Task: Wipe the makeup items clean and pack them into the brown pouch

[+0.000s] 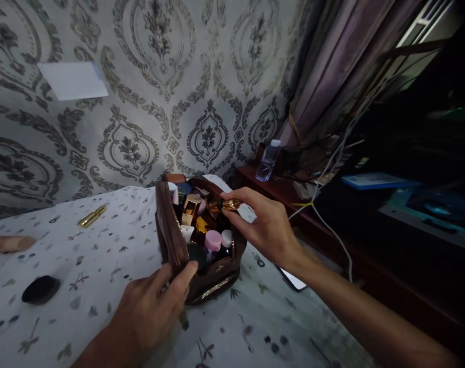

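An unzipped brown cosmetic bag stands on the bed, packed with several small bottles and jars. Among them are a pink-capped bottle, a white-capped bottle and a gold-topped container. My left hand grips the near left edge of the bag's opening, its fingertips beside a dark round lid. Over the bag's right side, my right hand pinches a small gold-and-black cosmetic vial between thumb and fingers. The bag's lower contents are hidden.
On the patterned bed sheet lie a gold tube, a black round compact and a beige cylinder. A phone is partly behind my right forearm. A clear bottle and white cables are at right.
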Available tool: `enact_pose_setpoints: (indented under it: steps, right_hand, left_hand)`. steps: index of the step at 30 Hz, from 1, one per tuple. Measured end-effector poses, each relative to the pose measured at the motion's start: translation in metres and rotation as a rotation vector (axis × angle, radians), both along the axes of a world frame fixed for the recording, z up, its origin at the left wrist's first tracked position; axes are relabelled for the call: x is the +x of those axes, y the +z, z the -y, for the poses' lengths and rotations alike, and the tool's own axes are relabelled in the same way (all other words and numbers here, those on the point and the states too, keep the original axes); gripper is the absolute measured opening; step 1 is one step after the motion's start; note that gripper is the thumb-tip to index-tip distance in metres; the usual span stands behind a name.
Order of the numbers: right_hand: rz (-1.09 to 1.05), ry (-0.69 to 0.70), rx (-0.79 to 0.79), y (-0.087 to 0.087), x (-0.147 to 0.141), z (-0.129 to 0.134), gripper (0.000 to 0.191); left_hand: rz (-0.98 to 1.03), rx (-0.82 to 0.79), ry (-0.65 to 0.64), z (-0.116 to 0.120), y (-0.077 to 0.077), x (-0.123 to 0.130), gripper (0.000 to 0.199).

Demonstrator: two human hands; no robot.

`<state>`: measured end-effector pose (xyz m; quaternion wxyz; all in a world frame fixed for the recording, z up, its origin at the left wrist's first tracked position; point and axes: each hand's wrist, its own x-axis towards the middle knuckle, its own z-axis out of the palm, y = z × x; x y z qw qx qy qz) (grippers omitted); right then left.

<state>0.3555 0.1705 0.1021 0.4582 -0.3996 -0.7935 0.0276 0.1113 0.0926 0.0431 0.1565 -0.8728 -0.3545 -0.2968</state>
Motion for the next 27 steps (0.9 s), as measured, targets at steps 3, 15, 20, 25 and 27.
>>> enact_pose_setpoints:
  steps: [3, 15, 20, 25, 27]
  right_hand:
    - [0.176, 0.004, 0.051, -0.002, -0.004, -0.013, 0.011]
    - [0.021, -0.001, 0.032, 0.007, -0.009, 0.007, 0.01]
    - [-0.097, 0.117, -0.169, 0.012, -0.006, 0.034, 0.022]
    - [0.013, 0.275, -0.336, 0.011, -0.004, 0.042, 0.026]
    - [0.044, 0.282, -0.361, 0.009, -0.004, 0.043, 0.029]
  left_hand:
    - [-0.008, -0.035, 0.014, 0.001, -0.002, -0.001, 0.037]
    - [-0.066, 0.004, 0.038, 0.002, 0.004, -0.002, 0.035]
    - [-0.056, -0.025, 0.028, 0.002, 0.002, -0.004, 0.036]
    - [-0.064, -0.045, 0.038, 0.002, -0.003, -0.004, 0.039]
    - [-0.064, -0.036, 0.043, 0.002, -0.003, -0.004, 0.038]
